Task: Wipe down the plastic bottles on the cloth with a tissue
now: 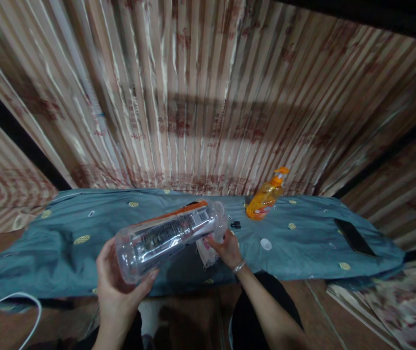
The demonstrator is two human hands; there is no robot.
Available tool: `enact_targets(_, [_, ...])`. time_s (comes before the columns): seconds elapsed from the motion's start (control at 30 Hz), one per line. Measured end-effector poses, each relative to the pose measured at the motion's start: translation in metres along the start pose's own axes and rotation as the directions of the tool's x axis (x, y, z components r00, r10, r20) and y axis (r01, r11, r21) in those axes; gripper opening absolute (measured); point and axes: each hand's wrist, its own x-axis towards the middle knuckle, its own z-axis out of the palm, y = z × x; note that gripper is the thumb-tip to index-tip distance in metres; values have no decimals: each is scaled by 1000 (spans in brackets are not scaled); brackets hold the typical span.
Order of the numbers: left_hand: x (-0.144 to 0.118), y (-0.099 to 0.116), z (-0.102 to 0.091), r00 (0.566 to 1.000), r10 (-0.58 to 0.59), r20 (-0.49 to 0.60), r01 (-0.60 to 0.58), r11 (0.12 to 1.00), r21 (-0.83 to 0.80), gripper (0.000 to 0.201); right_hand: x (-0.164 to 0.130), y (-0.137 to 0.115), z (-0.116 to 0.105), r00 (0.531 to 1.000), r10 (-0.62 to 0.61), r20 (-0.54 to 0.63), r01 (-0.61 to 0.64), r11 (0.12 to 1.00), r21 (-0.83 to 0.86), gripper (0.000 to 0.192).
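Observation:
A large clear plastic bottle (178, 231) with an orange-edged, printed label is tilted above the bed, its neck toward the upper right. Around its base wraps my left hand (118, 277), thumb on the near side. At the neck end my right hand (228, 250) is closed on a white cloth (207, 253) with pink marks, which hangs below the bottle. Its fingers are beside the bottle's neck; whether they also grip it is unclear. Past this hand, a pump bottle (264, 199) of orange liquid stands on the sheet, with a small black piece (236, 224) nearby.
The teal patterned sheet (295, 253) covers a low, bench-like surface. A dark phone (353, 236) lies at its right, and a white disc-like spot (265, 244) shows near the middle. Behind hangs a striped curtain (193, 97) between dark poles. A white cable (36, 311) loops at lower left.

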Motion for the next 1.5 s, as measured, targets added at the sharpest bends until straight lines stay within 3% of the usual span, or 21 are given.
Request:
enact_targets(0.2, [0, 2, -3, 1000, -10, -8, 10, 1000, 24, 110, -3, 2, 3, 999, 52, 2, -52, 998, -31, 50])
enact_targets(0.47, [0, 5, -4, 999, -27, -26, 28, 999, 30, 110, -6, 11, 4, 1000, -2, -5, 2, 1000, -25, 56])
enact_targets(1.5, [1, -2, -10, 999, -27, -17, 28, 999, 42, 112, -10, 18, 5, 999, -28, -35, 27, 999, -47, 43])
